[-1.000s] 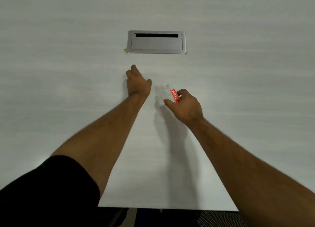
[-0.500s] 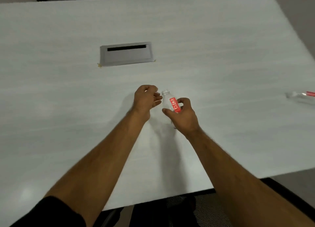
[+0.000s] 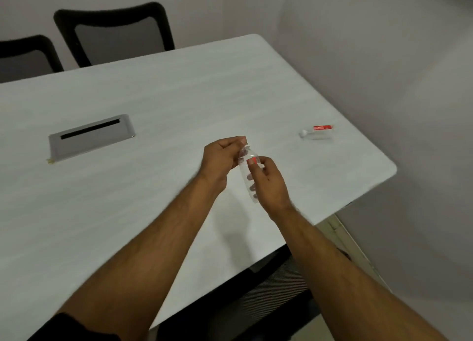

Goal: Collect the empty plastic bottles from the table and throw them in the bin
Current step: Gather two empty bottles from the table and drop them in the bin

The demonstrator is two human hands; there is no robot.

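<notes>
A small clear plastic bottle (image 3: 246,171) with a red label is held above the white table (image 3: 153,89). My right hand (image 3: 268,184) is wrapped around its body. My left hand (image 3: 221,160) pinches the bottle's neck and cap end with its fingertips. A second clear bottle (image 3: 318,133) with a red label lies on its side near the table's right edge, apart from both hands. No bin is in view.
A grey cable hatch (image 3: 92,137) is set into the table at the left. Two dark chairs (image 3: 115,33) stand behind the far edge. Another dark chair (image 3: 271,297) sits under the near edge. A wall runs close along the right side.
My left hand has closed onto the bottle's cap end. The view has swung right and up, bringing the second bottle, the chairs and the wall into sight.
</notes>
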